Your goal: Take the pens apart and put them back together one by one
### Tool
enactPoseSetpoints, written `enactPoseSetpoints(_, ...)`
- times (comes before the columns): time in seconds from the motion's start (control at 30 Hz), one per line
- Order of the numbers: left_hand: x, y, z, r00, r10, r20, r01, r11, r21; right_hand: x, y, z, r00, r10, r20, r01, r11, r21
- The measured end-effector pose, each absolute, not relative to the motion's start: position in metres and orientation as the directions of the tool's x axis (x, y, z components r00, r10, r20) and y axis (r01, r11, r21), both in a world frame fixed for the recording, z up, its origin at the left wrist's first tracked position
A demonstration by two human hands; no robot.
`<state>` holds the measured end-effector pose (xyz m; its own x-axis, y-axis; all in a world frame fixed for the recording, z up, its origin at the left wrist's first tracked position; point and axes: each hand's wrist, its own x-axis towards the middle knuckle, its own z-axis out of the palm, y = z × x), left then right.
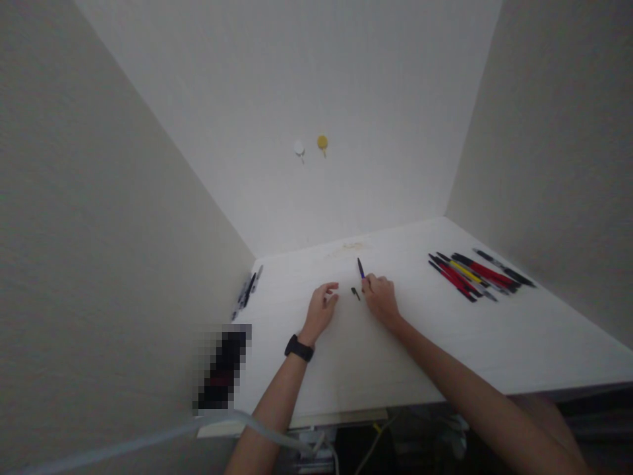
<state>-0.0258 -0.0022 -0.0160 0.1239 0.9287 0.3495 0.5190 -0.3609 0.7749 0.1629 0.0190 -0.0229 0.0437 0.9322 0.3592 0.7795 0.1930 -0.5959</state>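
Note:
My right hand (380, 297) is closed around a dark pen (361, 268), whose far end points away toward the back wall. Just left of that hand, a small black pen cap (355, 293) lies on the white table (346, 369). My left hand (323, 307) rests to the left of the cap, thumb and fingers curved and apart, with nothing between them. A black watch or band (299, 348) sits on the left wrist.
Several red, black, yellow and clear pens (469, 274) lie in a row at the right. A few more pens (247, 293) lie along the left wall. A pale cable (257, 425) crosses the front left edge. Two hooks (322, 142) are on the back wall.

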Motion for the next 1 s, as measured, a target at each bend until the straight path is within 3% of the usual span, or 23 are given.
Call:
enactPoseSetpoints(0.2,-0.030,0.000,-0.025,0.293,0.874,0.388,0.620,-0.483,0.619,0.160,0.020,-0.024,-0.214,0.916,0.339,0.538,0.401,-0.742)
enactPoseSetpoints(0.47,-0.027,-0.006,-0.016,0.370,0.834,0.409,0.615,-0.550,0.565,0.161,0.024,-0.022,0.041,0.939,0.342,0.251,0.322,-0.913)
enactPoseSetpoints(0.63,-0.024,-0.005,-0.015,0.248,0.894,0.373,0.602,-0.444,0.664,0.159,0.026,-0.022,0.048,0.965,0.256,-0.025,0.258,-0.966)
enactPoseSetpoints(1.0,-0.026,-0.004,-0.009,-0.095,0.887,0.451,0.561,-0.326,0.761,0.162,0.017,-0.009,-0.031,0.991,0.128,-0.285,0.114,-0.952)
